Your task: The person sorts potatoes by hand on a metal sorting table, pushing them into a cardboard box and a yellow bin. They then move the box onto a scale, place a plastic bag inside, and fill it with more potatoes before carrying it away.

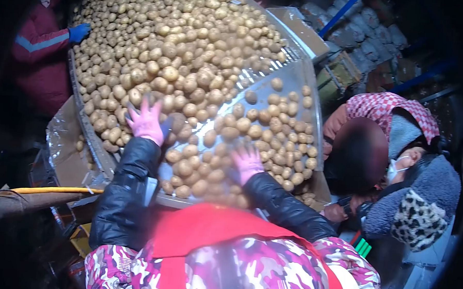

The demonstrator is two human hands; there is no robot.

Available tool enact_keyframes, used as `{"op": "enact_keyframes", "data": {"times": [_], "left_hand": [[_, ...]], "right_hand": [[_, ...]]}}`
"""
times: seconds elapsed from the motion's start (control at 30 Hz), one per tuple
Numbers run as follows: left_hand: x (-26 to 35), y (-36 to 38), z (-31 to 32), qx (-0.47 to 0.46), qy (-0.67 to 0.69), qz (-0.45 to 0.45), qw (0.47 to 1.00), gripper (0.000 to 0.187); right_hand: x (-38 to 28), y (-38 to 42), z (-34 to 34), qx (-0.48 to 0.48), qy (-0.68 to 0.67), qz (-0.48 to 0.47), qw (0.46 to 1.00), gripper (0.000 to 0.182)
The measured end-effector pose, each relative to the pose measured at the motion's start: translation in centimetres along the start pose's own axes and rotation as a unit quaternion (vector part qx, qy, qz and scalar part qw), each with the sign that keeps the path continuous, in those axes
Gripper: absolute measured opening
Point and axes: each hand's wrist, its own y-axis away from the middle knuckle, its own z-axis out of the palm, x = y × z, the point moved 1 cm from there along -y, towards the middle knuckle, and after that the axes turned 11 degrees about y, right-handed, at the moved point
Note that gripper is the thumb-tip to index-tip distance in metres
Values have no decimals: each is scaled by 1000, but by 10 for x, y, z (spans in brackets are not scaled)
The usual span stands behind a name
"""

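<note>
Many potatoes [158, 43] cover a large metal sorting table [306, 86]. My left hand [146, 122], in a pink glove with dark fingertips, lies spread over the potatoes at the left, its fingers apart and touching the pile. My right hand [247, 161], also in a pink glove, rests among the potatoes nearer the front edge; its fingers are apart and somewhat blurred. A looser group of potatoes [281, 128] lies to the right of my right hand, and others [196, 171] lie between my hands.
At the far left a person's blue-gloved hand [79, 33] touches the pile. Two people [413, 188] are close by on the right. Cardboard [69, 142] stands at the left edge, with a yellow-topped pole [48, 196] below. Filled bags [365, 36] are stacked at the back right.
</note>
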Motion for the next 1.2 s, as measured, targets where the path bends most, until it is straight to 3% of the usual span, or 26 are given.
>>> {"op": "enact_keyframes", "data": {"times": [0.13, 0.23, 0.27, 0.37, 0.43, 0.57, 0.63, 0.67, 0.77, 0.8, 0.9, 0.97, 1.0, 1.17, 1.2], "left_hand": [[-9, 43, -13, -18, 88, 83, 992, 62], [-12, 67, -17, -52, 158, 106, 980, 62], [-12, 77, -17, -68, 162, 117, 977, 62], [-7, 106, -22, -91, 174, 125, 973, 61], [-8, 120, -24, -114, 175, 111, 972, 62], [-17, 129, -26, -175, 174, 120, 962, 63], [-18, 125, -30, -177, 162, 135, 961, 61], [-16, 120, -31, -174, 157, 142, 962, 60], [-14, 105, -24, -128, 157, 137, 970, 61], [-10, 96, -24, -94, 166, 136, 972, 58], [-4, 66, -22, -72, 139, 144, 977, 57], [1, 51, -18, -81, 99, 123, 984, 60], [1, 42, -11, -71, 89, 129, 985, 63], [14, -13, 32, -77, 80, 129, 985, 80], [28, -16, 38, -81, 48, 121, 988, 83]], "right_hand": [[-8, -30, -17, 68, -53, 49, 995, 61], [-22, -81, -28, 48, -110, 28, 992, 71], [-32, -105, -15, 66, -49, -10, 997, 67], [-61, -174, -17, 111, -61, -116, 985, 52], [-68, -211, -36, 50, -56, -165, 983, 55], [-25, -255, -26, 36, -12, -197, 980, 63], [-9, -257, -27, 42, 61, -119, 990, 63], [-1, -256, -35, -12, 51, -53, 997, 62], [52, -252, -28, 82, 111, -28, 990, 55], [68, -239, -29, 50, 120, 3, 991, 54], [123, -196, 14, 50, 115, 101, 987, 54], [111, -158, 7, -9, 46, 209, 977, 52], [110, -138, 16, 31, 65, 193, 978, 50], [57, -74, 13, -144, 107, 210, 961, 87], [48, -58, 24, -64, 70, 175, 980, 89]]}}
